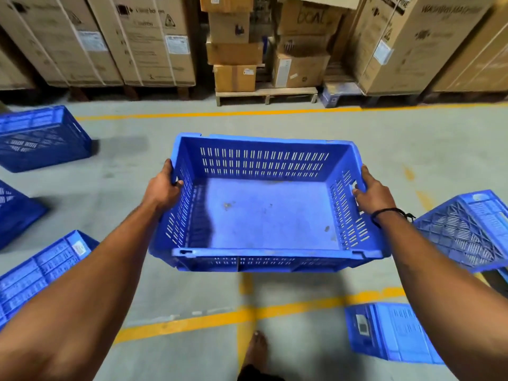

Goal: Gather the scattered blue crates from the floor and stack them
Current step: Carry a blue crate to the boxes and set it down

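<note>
An empty blue crate (264, 213) with slotted walls hangs upright above the floor in front of me. My left hand (163, 187) grips its left rim and my right hand (373, 192) grips its right rim. More blue crates lie scattered on the floor: one tilted at the far left (41, 138), one at the left edge (16, 213), one at the lower left (41, 270), one overturned at the right (467, 229) and one at the lower right (393, 331).
Tall cardboard boxes (137, 42) on pallets line the far side, with smaller stacked cartons (236, 50) on a low wooden pallet (266, 94). Yellow lines (220, 114) cross the grey concrete floor. My bare foot (255, 350) shows at the bottom.
</note>
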Available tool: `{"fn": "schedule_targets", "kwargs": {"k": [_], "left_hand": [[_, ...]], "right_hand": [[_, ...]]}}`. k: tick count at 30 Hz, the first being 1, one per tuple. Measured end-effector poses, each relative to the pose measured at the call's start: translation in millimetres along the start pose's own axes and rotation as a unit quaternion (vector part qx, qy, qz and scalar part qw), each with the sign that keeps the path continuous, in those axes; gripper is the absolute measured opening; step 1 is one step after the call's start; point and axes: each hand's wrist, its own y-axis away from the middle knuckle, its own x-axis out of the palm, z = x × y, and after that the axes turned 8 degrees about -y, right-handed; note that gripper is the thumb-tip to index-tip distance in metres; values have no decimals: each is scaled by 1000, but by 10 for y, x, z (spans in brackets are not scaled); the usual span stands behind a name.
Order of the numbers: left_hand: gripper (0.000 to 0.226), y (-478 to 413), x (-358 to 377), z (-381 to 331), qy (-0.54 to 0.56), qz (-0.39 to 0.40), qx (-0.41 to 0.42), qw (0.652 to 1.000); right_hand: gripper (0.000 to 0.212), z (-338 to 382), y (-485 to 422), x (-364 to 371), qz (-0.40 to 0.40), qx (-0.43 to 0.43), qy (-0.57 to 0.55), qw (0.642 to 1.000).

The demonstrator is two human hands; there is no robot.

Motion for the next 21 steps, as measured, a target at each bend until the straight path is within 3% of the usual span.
{"fn": "schedule_targets", "kwargs": {"k": [11, 21], "left_hand": [[32, -2119, 34, -654, 12, 0, 5, 1000], [54, -4416, 9, -1286, -30, -11, 16, 999]], "right_hand": [[66, 775, -2103, -35, -7, 3, -26, 1000], [66, 1559, -3987, 41, -31, 16, -40, 999]]}}
